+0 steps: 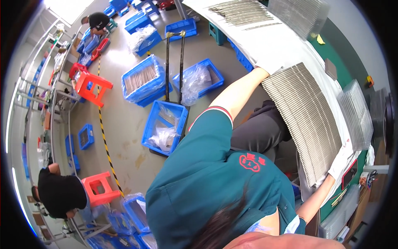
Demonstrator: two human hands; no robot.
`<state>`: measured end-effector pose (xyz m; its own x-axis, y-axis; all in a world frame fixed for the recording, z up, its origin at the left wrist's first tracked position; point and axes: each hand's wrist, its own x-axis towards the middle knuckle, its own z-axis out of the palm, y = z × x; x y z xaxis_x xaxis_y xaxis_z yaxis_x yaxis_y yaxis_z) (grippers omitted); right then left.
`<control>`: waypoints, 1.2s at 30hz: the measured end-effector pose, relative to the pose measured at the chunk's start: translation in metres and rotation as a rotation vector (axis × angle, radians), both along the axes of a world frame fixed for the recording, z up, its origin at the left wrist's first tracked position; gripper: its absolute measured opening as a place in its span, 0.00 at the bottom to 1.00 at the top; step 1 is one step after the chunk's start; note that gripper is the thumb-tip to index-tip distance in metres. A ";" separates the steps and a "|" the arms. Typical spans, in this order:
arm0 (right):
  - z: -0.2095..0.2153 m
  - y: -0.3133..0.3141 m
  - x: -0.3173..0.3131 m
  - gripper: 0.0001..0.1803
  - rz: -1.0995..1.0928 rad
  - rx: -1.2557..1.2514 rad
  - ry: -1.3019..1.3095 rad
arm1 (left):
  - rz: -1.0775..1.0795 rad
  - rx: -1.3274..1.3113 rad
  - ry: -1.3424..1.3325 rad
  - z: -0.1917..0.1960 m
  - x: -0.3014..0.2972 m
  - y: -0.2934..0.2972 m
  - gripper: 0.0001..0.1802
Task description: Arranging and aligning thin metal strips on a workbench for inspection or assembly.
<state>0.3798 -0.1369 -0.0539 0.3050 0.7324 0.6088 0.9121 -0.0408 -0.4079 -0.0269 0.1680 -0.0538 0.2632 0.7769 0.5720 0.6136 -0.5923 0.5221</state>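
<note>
A wide flat tray (306, 120) packed with closely lined thin grey rods lies tilted across my lap, at the edge of a white-covered bench (282, 45). My left hand (263, 69) grips the tray's far end and is partly hidden by the white cover. In a white glove, my right hand (336, 168) grips the near end. My teal shirt and dark trousers fill the view below the tray.
Stacks of clear ribbed trays (356, 114) stand on the green bench at right, and more rods (242, 14) lie on the white cover. Blue crates (143, 79) with plastic bags, a hand trolley (174, 62) and orange stools (93, 85) stand on the floor. Two people in black work at left.
</note>
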 end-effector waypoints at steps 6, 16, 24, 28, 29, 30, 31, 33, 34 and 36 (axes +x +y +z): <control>0.023 0.007 -0.034 0.19 -0.091 -0.069 0.018 | 0.019 0.108 0.006 -0.017 -0.016 0.012 0.19; 0.025 -0.014 -0.059 0.19 -0.153 0.015 0.061 | -0.246 0.064 0.393 0.013 -0.041 -0.005 0.22; 0.042 -0.019 -0.066 0.19 -0.183 0.047 -0.127 | -0.224 -0.450 0.030 0.032 -0.036 -0.017 0.21; 0.047 -0.019 -0.074 0.19 -0.105 0.062 -0.098 | -0.208 -0.474 -0.029 0.029 -0.041 -0.014 0.22; 0.046 -0.017 -0.074 0.19 -0.062 0.092 -0.101 | -0.187 -0.482 -0.017 0.033 -0.045 -0.015 0.22; 0.049 -0.016 -0.076 0.19 -0.066 0.090 -0.114 | -0.199 -0.424 0.026 0.032 -0.046 -0.015 0.21; 0.051 -0.018 -0.076 0.21 -0.045 0.103 -0.091 | -0.211 -0.362 0.068 0.031 -0.046 -0.014 0.21; 0.053 -0.017 -0.081 0.20 -0.071 0.162 -0.146 | -0.169 -0.399 0.088 0.031 -0.047 -0.014 0.21; 0.055 -0.019 -0.082 0.20 -0.062 0.155 -0.144 | -0.156 -0.430 0.068 0.031 -0.047 -0.015 0.21; 0.051 -0.019 -0.081 0.21 -0.061 0.126 -0.237 | -0.161 -0.416 0.049 0.036 -0.042 -0.021 0.21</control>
<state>0.2986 -0.1554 -0.0034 0.1841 0.6308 0.7538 0.9802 -0.0611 -0.1882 -0.0694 0.1468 -0.0180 0.4183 0.8851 0.2038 0.5608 -0.4282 0.7086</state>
